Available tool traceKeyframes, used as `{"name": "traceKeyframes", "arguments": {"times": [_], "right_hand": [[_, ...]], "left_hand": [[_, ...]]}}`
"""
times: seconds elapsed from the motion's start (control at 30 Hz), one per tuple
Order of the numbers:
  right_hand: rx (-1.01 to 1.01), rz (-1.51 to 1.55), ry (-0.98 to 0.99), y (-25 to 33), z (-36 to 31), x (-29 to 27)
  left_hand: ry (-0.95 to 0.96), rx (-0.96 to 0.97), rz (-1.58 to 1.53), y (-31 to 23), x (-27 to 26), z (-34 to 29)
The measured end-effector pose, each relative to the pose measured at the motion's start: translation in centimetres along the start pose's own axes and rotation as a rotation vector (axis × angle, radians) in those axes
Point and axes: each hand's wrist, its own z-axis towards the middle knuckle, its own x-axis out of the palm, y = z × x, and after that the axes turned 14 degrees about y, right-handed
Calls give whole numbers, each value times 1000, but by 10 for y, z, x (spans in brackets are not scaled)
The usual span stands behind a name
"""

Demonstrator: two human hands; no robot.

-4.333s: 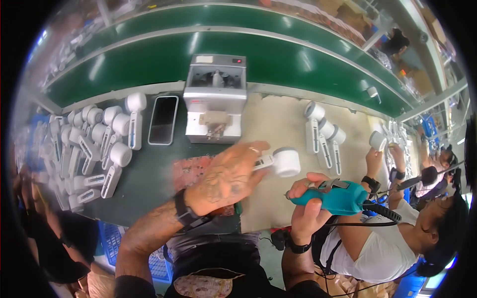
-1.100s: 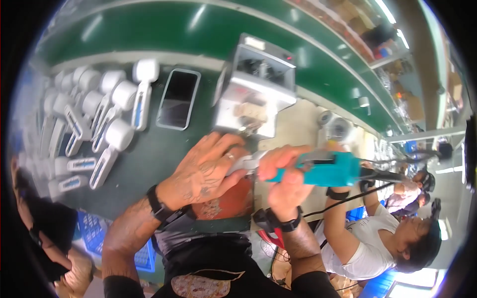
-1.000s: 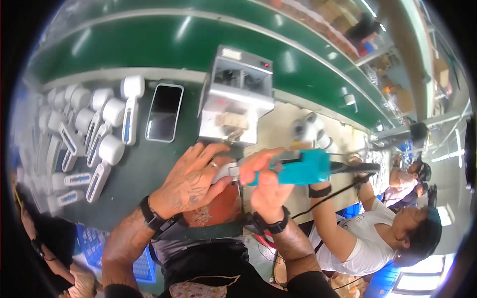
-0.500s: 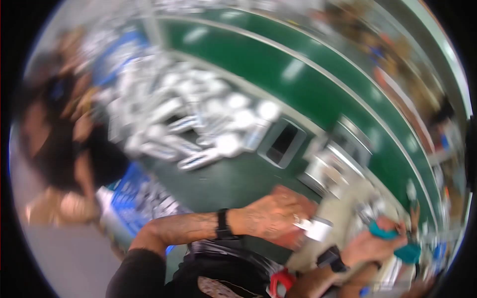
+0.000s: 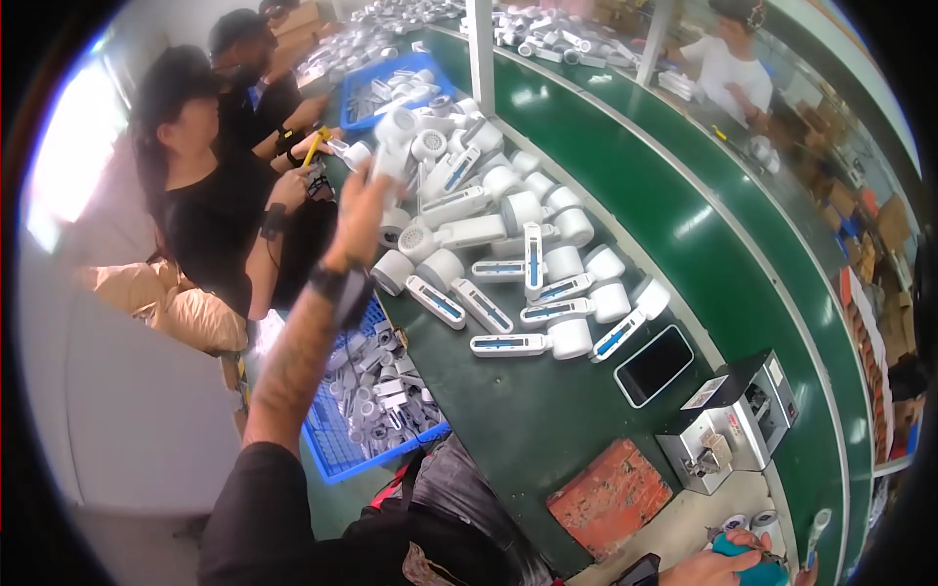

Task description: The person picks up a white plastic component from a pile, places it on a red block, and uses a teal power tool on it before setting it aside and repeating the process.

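My left arm stretches forward to the pile of white shower heads (image 5: 469, 231). The fingers of my left hand (image 5: 360, 220) close around the handle of one blurred white shower head (image 5: 394, 146) at the pile's near-left side. Several others lie with blue strips showing along their handles. At the lower right edge, my right hand (image 5: 711, 569) grips a teal object (image 5: 735, 553), partly cut off, whose kind I cannot make out. Small round grey-white parts (image 5: 764, 522) lie just beyond it.
A phone-like device (image 5: 655, 366), a metal fixture (image 5: 708, 444) and a worn red plate (image 5: 611, 498) lie on the green bench. A blue crate (image 5: 327, 467) of grey parts stands beside my left arm. Co-workers (image 5: 210, 186) sit at left; a green conveyor (image 5: 674, 210) curves past.
My left hand has gone from near the metal fixture, where it had a small white piece, far left to the shower head pile. The view has turned; my right hand still grips the teal object.
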Motion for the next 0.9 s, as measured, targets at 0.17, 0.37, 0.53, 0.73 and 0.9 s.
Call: {"name": "traceKeyframes", "arguments": {"times": [0.17, 0.37, 0.53, 0.73, 0.9], "right_hand": [[-107, -190, 23, -1, 3, -2], [-76, -71, 83, -14, 5, -8], [75, 366, 62, -17, -4, 0], [47, 509, 168, -14, -6, -6], [78, 606, 171, -16, -7, -29]], "left_hand": [[-167, -187, 432, 43, -60, 91], [24, -354, 940, 81, -89, 154], [-92, 241, 1172, 81, -75, 133], [247, 572, 569, -2, 73, 65], [839, 547, 387, -88, 251, -53]]}}
